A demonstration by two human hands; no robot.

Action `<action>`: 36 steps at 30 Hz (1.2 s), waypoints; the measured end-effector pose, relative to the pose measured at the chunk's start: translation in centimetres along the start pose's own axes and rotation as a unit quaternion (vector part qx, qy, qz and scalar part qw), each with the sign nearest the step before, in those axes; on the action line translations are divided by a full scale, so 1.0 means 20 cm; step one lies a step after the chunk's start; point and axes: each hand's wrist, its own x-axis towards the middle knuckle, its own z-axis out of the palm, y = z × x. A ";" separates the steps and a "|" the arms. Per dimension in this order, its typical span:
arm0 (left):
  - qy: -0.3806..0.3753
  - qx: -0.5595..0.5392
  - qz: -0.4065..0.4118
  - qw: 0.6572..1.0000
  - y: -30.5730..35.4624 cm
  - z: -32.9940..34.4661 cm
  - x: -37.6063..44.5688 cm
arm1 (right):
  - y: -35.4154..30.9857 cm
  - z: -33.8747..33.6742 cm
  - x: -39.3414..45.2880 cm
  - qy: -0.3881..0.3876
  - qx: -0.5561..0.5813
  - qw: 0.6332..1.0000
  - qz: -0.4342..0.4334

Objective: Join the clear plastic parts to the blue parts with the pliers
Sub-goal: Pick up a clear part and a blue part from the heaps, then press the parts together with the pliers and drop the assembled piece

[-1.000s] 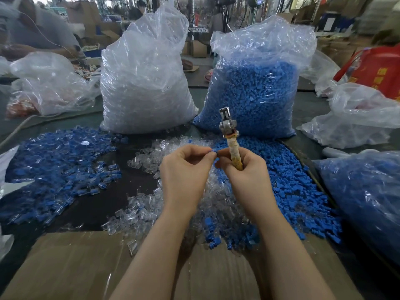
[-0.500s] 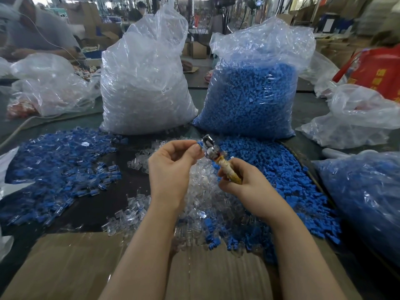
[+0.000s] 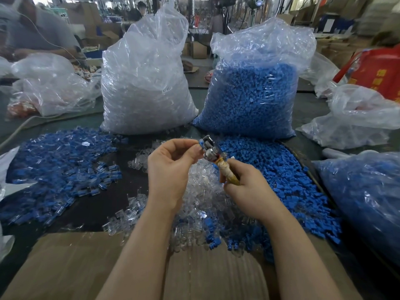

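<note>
Centrally, metal-nosed pliers (image 3: 211, 150) with wrapped handle in right hand (image 3: 249, 187).

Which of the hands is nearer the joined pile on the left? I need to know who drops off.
Left. The left hand is beside the joined pile; the right hand, gripping the pliers, sits farther right.

A flattened cardboard sheet (image 3: 65, 267) lies along the table's near edge. A red bag (image 3: 376, 72) stands at the far right corner, crumpled plastic bags (image 3: 49, 87) at the far left.
</note>
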 end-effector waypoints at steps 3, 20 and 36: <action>0.003 -0.003 -0.007 1.000 0.00 0.00 0.00 | 0.00 0.01 0.00 0.006 0.004 1.000 -0.002; 0.291 0.427 -0.120 0.847 -0.09 -0.62 0.12 | 0.12 -0.03 0.04 0.091 -0.231 0.956 0.154; -0.063 0.587 -0.146 0.794 -0.14 -0.36 0.11 | 0.13 0.02 0.02 0.066 -0.322 0.919 0.216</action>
